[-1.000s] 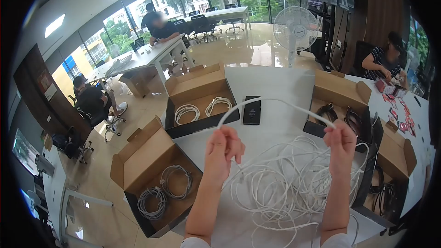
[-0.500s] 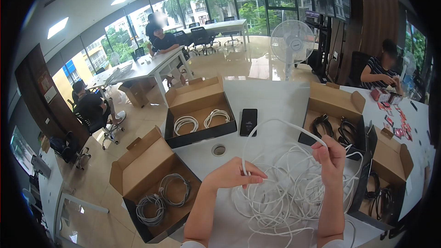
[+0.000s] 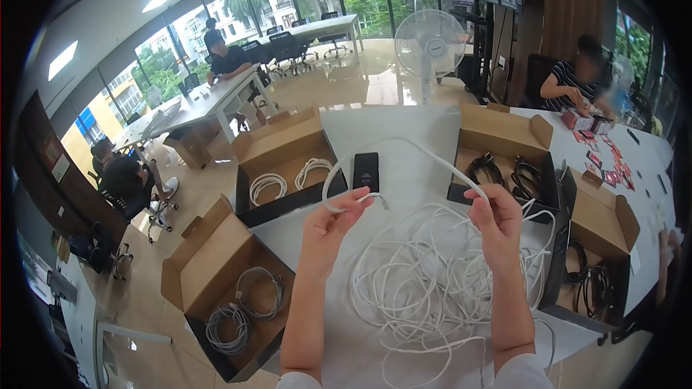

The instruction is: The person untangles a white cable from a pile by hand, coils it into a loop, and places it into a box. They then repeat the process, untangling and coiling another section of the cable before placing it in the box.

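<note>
A white cable point(image 3: 404, 141) arches between my two raised hands. My left hand point(image 3: 333, 222) pinches it close to one end, and a short tail with a small plug point(image 3: 386, 204) sticks out past the fingers to the right. My right hand point(image 3: 496, 225) grips the same cable further along, fingers curled round it. Below and between the hands, a loose tangle of white cable point(image 3: 440, 274) spreads over the white table. Beyond my left hand lies a black phone point(image 3: 366, 172), its screen showing faint text.
Four-sided open boxes ring the tangle: one with white coils point(image 3: 268, 190), one with grey coils point(image 3: 229, 328), and two with black cables point(image 3: 526, 179) point(image 3: 592, 292). A standing fan point(image 3: 430, 47) is behind the table. A person point(image 3: 573, 83) sits at the right by red packets point(image 3: 613, 166).
My left hand has moved up and left, and the cable's plug end now shows beyond its fingers. My right hand still grips the cable. The whole view has shifted slightly.
</note>
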Demonstrator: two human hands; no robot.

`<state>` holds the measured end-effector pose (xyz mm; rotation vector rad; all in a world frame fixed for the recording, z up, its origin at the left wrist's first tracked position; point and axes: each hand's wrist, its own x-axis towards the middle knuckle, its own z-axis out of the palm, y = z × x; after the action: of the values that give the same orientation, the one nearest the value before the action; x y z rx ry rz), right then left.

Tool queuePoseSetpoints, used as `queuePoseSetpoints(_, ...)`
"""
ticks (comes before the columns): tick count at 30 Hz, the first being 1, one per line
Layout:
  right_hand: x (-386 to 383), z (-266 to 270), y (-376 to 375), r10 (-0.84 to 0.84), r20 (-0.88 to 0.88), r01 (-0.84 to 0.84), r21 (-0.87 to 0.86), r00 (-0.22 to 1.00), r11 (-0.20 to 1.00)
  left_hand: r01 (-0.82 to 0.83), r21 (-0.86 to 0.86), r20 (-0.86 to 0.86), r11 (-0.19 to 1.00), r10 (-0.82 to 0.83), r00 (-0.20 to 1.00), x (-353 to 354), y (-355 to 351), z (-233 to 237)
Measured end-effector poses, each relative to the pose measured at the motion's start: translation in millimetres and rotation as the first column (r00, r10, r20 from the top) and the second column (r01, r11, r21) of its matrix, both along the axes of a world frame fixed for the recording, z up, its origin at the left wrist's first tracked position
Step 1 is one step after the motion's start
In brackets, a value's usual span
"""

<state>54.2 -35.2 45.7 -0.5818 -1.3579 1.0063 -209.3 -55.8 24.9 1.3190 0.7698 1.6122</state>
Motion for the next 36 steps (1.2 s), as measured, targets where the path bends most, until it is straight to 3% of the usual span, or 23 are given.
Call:
queuePoseSetpoints(3, -7.6, 1.1, 5.3, -0.105, -0.031, 0.106, 0.031, 0.994, 0.994, 0.040, 0.085, -0.014, 0.996, -0.039, 0.999, 0.6, 0.5, 1.6)
queuePoseSetpoints(7, -9.8, -1.7, 7.8, -0.075, -0.006, 0.075, -0.062, 0.997, 0.995, 0.108, 0.164, -0.066, 0.981, -0.098, 0.993, 10.3, -6.8, 8.4)
queuePoseSetpoints(10, -9.7, -6.8, 11.4, -0.090, 0.260, 0.099, -0.022, 0.961, 0.995, 0.178, 0.145, -0.059, 0.973, -0.171, 0.984, 24.8, -12.9, 9.5)
queuePoseSetpoints(13, -15.6, -9.4, 12.0, -0.061, 0.386, 0.040, 0.062, 0.921, 0.997, 0.239, 0.067, -0.016, 0.969, -0.238, 0.971, 30.0, -14.1, 3.7)
queuePoseSetpoints(18, -25.5, -15.6, 9.9, 0.211, 0.252, -0.175, -0.158, 0.944, 0.972, 0.237, 0.111, 0.028, 0.965, -0.242, 0.970, 34.3, -8.4, -5.4)
queuePoseSetpoints(21, -25.1, -13.5, 5.0, 0.334, 0.132, -0.297, -0.243, 0.933, 0.923, 0.020, 0.306, -0.247, 0.952, 0.059, 0.967, 36.7, -10.0, -3.7)
queuePoseSetpoints(24, -29.5, -15.0, 4.4, 0.407, -0.015, -0.393, -0.296, 0.913, 0.871, -0.070, 0.493, -0.424, 0.867, 0.310, 0.851, 42.9, -17.1, 0.2)
queuePoseSetpoints(25, -29.3, -15.9, 5.4, 0.427, -0.084, -0.432, -0.296, 0.900, 0.852, -0.119, 0.602, -0.426, 0.790, 0.444, 0.789, 48.2, -15.9, -1.9)
queuePoseSetpoints(27, -33.9, -11.5, 3.1, 0.411, -0.186, -0.450, -0.308, 0.892, 0.838, -0.087, 0.672, -0.469, 0.735, 0.514, 0.718, 49.7, -16.1, -5.1)
queuePoseSetpoints(29, -33.0, -11.7, 3.6, 0.373, -0.132, -0.395, -0.312, 0.919, 0.864, -0.096, 0.730, -0.460, 0.677, 0.591, 0.662, 54.4, -14.1, -10.2)
queuePoseSetpoints(33, -31.2, -10.6, 4.6, 0.264, -0.195, -0.308, -0.248, 0.945, 0.919, 0.016, 0.627, -0.603, 0.779, 0.472, 0.643, 57.9, -18.0, -11.6)
queuePoseSetpoints(36, -30.9, -2.9, 2.2, 0.072, -0.292, -0.145, -0.237, 0.954, 0.961, -0.054, 0.459, -0.511, 0.887, 0.313, 0.801, 60.3, -18.3, -7.1)
